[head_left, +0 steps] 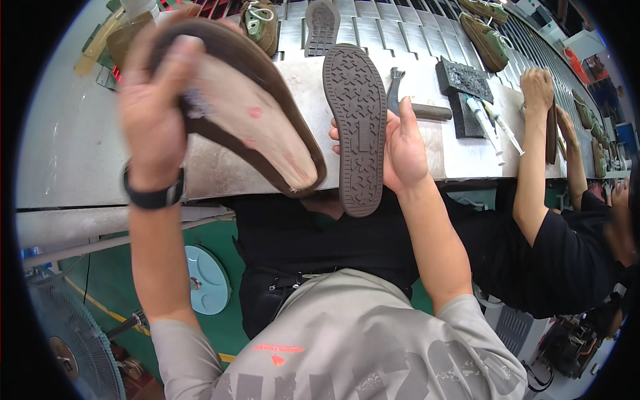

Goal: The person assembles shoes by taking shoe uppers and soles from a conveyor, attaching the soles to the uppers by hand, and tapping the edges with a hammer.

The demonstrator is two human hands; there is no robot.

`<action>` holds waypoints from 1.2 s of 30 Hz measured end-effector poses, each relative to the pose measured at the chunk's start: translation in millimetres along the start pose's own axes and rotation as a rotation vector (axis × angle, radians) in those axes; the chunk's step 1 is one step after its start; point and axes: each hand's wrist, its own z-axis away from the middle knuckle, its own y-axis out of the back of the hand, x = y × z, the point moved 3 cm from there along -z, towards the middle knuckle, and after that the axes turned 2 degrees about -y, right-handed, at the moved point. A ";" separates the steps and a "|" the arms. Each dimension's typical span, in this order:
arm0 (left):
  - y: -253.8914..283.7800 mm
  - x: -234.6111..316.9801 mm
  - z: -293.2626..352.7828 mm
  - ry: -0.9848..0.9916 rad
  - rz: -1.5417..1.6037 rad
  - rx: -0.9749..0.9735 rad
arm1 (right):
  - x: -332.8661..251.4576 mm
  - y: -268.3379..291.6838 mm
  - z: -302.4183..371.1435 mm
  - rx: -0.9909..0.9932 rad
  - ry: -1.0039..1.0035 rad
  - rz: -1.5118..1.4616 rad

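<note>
My left hand point(157, 127), smeared by motion, grips a shoe point(267, 123) by its end, thumb pressed on the underside. Its pale tan bottom with reddish marks faces up, ringed by a dark brown edge. Beside it, my right hand point(407, 150) holds a dark brown rubber outsole point(362, 133) upright, tread side toward me. The fingers wrap behind the outsole and the thumb stands up along its right side. Shoe and outsole are apart. A hammer point(430, 111) with a wooden handle lies on the worktable just right of my right hand.
Two syringes point(490, 130) rest against black blocks point(467, 80) on the worktable point(67, 153). Behind, a slatted conveyor point(373, 30) carries another sole point(322, 27) and several green-brown shoes point(487, 43). A co-worker's hands point(537, 90) work at right. A fan point(77, 340) stands lower left.
</note>
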 end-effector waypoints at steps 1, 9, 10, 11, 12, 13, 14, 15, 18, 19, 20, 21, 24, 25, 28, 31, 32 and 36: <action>-5.6 -6.1 1.4 0.119 0.059 0.034 | 1.0 -2.6 -0.7 0.005 -0.002 0.024; -17.7 2.4 -15.8 0.164 0.330 -0.142 | -4.1 -9.6 5.5 0.024 0.036 0.039; -18.8 1.5 -14.1 0.162 0.331 -0.137 | -5.7 -13.3 8.0 0.058 0.048 0.042; -17.9 4.6 -15.8 0.140 0.397 -0.191 | -7.0 -18.4 10.4 0.092 0.100 0.092; -19.4 1.2 -18.0 0.116 0.470 -0.254 | -7.0 -21.2 18.5 0.131 0.162 0.145; -18.0 -1.5 -15.1 0.125 0.333 -0.140 | -11.4 -33.7 24.8 0.097 0.221 0.169; -24.2 0.9 -12.9 0.063 0.279 -0.199 | -15.4 -46.9 32.8 0.122 0.295 0.260; -31.4 7.4 -10.7 0.025 0.295 -0.230 | -21.1 -60.3 40.7 0.056 0.260 0.241; -43.2 25.8 -3.9 0.086 0.303 -0.287 | -24.0 -102.6 56.2 -0.114 0.238 0.318; -45.4 32.8 -3.7 0.104 0.298 -0.319 | -21.9 -114.5 58.7 -0.150 0.236 0.283; -48.7 39.0 -3.5 0.122 0.295 -0.349 | -19.1 -118.2 60.0 -0.162 0.238 0.288; -52.2 43.9 -2.0 0.130 0.301 -0.349 | -15.3 -119.4 60.5 -0.146 0.202 0.306; -56.0 46.8 6.0 0.130 0.356 -0.376 | -7.7 -127.2 54.5 -0.151 0.184 0.337; -56.8 48.3 6.9 0.126 0.352 -0.372 | -6.4 -127.1 51.0 -0.151 0.187 0.356; -58.1 52.2 10.3 0.125 0.493 -0.345 | -0.1 -125.8 45.3 -0.158 0.198 0.380; -60.0 58.0 11.7 0.139 0.352 -0.329 | 1.3 -125.8 43.7 -0.130 0.247 0.419; -59.3 60.0 12.4 0.140 0.352 -0.326 | 0.8 -127.6 43.2 -0.144 0.250 0.402; -57.4 55.5 14.0 0.147 0.368 -0.370 | 1.8 -127.8 43.2 -0.138 0.232 0.390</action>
